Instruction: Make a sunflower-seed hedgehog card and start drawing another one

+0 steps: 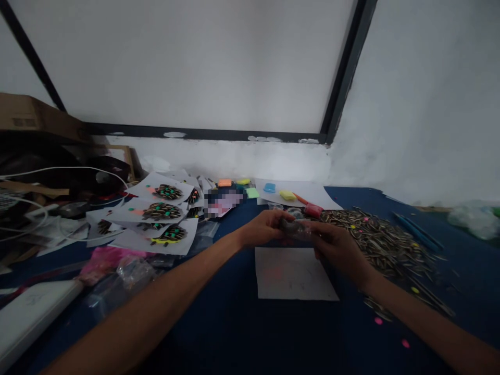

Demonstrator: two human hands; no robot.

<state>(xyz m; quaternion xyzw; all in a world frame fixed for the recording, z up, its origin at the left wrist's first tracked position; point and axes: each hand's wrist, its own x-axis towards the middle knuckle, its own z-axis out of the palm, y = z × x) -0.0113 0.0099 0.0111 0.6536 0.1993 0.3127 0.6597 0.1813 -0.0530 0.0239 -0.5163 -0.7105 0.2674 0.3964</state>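
Observation:
Between my two hands is a small clear plastic packet (297, 229) with something dark in it; the contents are too blurred to name. My left hand (267, 227) pinches its left end. The fingers of my right hand (338, 251) are closed on its right end. Below the packet, a sheet of white paper (295, 276) with faint reddish marks lies flat on the blue cloth (219, 323). Beside my right hand spreads a heap of dark and light striped slivers, like seed shells (385, 242), with a few pink and yellow dots among them.
Paper sheets bearing striped-sliver designs (167, 192) are stacked at the left. Nearby are pink and clear plastic bags (135, 271), a white box-like object (39, 312) and white cables (86, 169). Clay-like coloured blocks (287, 195) sit at the back, blue tweezers-like tools (420, 232) at right.

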